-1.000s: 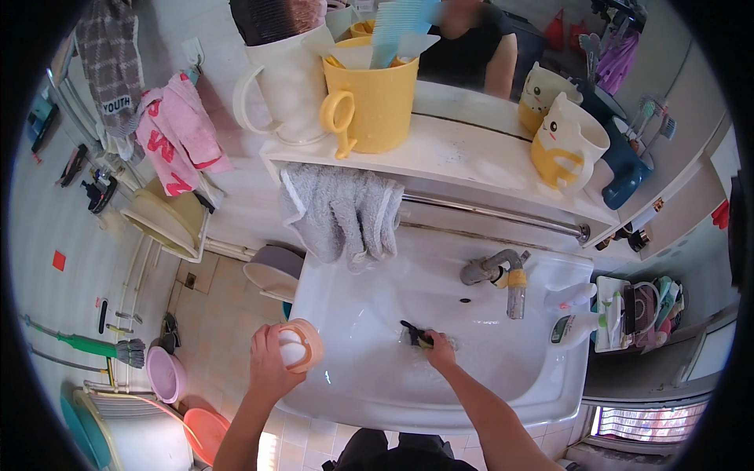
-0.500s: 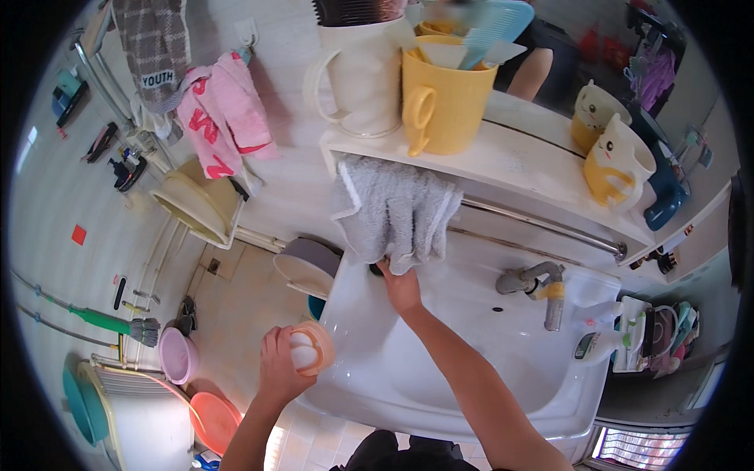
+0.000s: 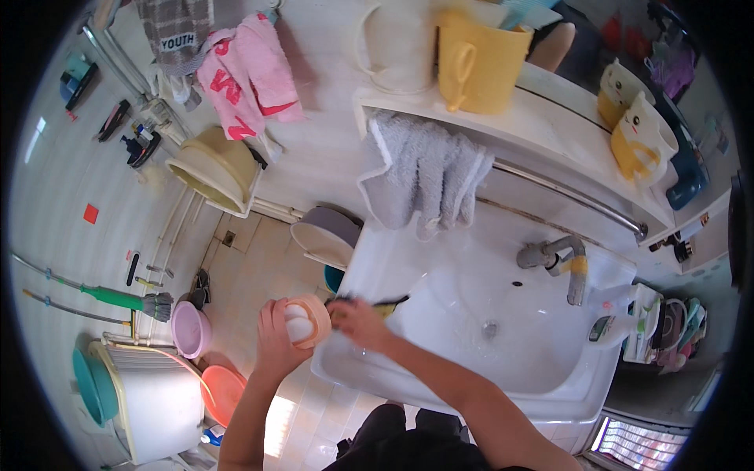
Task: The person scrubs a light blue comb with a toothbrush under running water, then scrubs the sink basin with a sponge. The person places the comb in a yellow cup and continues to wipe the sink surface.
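My left hand point(image 3: 279, 341) is wrapped round a peach-coloured round container point(image 3: 316, 323) with a white inside, held up at the sink's left edge. My right hand point(image 3: 361, 324), smeared by motion, is closed close beside the container's rim. A slim dark and yellow thing point(image 3: 386, 308) sticks out from it to the right; its kind is too blurred to tell. Both hands are over the left end of the white sink point(image 3: 440, 353). Above them a grey towel point(image 3: 428, 173) hangs from the metal rail.
A grey faucet point(image 3: 561, 259) stands at the sink's back right, with a white bottle point(image 3: 611, 330) nearby. The shelf point(image 3: 550, 129) above holds a yellow mug point(image 3: 481, 71) and a white mug point(image 3: 399, 47). Basins, including a pink one point(image 3: 191, 330), stand on the floor at left.
My right hand has left the spot under the grey towel and come nearer and left to the container, with the slim dark and yellow thing in it. The view has shifted slightly.
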The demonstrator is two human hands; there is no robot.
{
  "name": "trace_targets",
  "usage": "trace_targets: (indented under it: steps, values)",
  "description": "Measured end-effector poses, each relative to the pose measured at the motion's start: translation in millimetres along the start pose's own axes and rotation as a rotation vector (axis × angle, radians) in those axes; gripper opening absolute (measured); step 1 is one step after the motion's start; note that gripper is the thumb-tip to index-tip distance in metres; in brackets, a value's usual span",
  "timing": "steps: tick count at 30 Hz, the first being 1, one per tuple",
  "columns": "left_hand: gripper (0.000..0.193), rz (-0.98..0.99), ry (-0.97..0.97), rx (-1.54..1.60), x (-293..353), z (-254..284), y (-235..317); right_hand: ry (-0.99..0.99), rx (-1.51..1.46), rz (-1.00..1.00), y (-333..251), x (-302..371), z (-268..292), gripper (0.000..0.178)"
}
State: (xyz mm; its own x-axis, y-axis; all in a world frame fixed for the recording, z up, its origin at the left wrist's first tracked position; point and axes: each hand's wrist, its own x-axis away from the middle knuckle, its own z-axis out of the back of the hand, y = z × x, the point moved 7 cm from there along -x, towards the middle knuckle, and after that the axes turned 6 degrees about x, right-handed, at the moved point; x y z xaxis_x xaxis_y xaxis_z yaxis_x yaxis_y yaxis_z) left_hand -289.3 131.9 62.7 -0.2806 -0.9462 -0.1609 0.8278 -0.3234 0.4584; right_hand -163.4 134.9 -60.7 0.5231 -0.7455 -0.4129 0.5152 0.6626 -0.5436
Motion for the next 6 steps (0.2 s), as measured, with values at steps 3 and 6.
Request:
trace_targets:
  steps: [3, 6]
  values:
    - [0.085, 0.019, -0.002, 0.025, -0.5, 3.7, 7.4, -0.157, -0.244, 0.016, -61.0, 31.6, -16.1, 0.026]
    - [0.085, 0.031, -0.018, -0.009, -2.8, 6.9, 21.3, -0.197, -0.371, -0.004, -80.8, 55.8, -23.6, 0.025]
